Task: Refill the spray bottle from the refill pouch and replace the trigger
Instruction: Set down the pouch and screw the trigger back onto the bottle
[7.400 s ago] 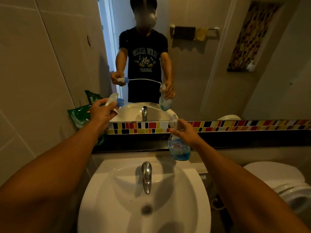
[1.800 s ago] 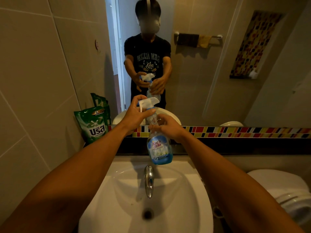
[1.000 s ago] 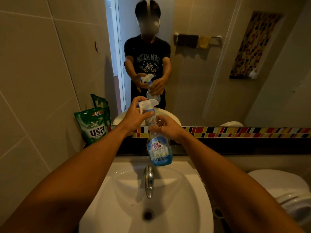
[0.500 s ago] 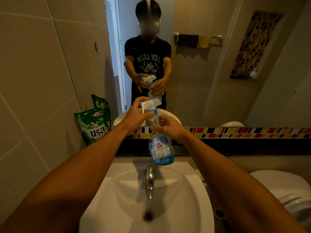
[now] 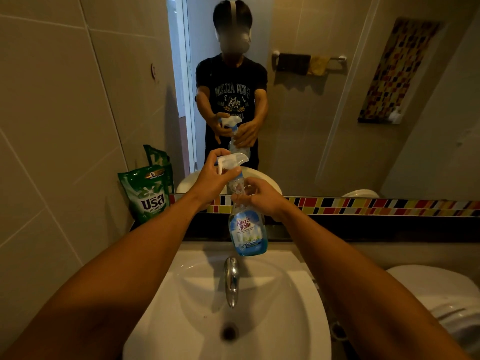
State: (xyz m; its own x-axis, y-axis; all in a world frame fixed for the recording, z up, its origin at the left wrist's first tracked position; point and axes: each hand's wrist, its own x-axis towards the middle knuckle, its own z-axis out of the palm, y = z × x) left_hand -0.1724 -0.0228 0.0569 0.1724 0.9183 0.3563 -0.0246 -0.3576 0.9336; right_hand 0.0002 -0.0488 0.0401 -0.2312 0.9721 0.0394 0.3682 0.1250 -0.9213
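A clear spray bottle (image 5: 248, 231) with a blue label and blue liquid low in it hangs upright above the sink's back edge. My right hand (image 5: 259, 197) grips its neck. The white trigger head (image 5: 231, 161) sits on top of the bottle, and my left hand (image 5: 214, 178) is closed around it and its blue collar. A green refill pouch (image 5: 146, 194) stands upright on the dark ledge at the left, against the tiled wall, apart from both hands.
A white sink (image 5: 272, 320) with a chrome tap (image 5: 231, 280) lies directly below the bottle. A toilet (image 5: 441, 300) stands at the lower right. The wall mirror (image 5: 337, 113) reflects a person holding the bottle. A coloured tile strip (image 5: 376, 205) runs under it.
Earlier my hands were apart, the left with the trigger and the right with the bottle. Now the trigger sits on the neck, and over the last second my left hand has shifted slightly on it.
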